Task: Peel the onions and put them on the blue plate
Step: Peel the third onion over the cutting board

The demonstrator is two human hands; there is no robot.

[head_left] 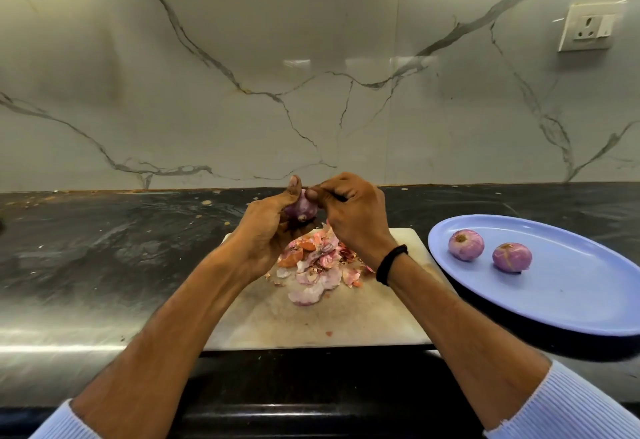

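Fingers (332, 192) pinch the onion (303, 208) above peels (311, 265), beside the blue plate (571, 300).

Ribbed pale-blue sleeves (571, 407) — black wristband (390, 264) (right wrist)

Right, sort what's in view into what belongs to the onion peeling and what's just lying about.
Job: left hand, right hand, held onion, two peeled onions, blue plate, cutting board, onion skins.
Lying about: wall socket, black wristband.
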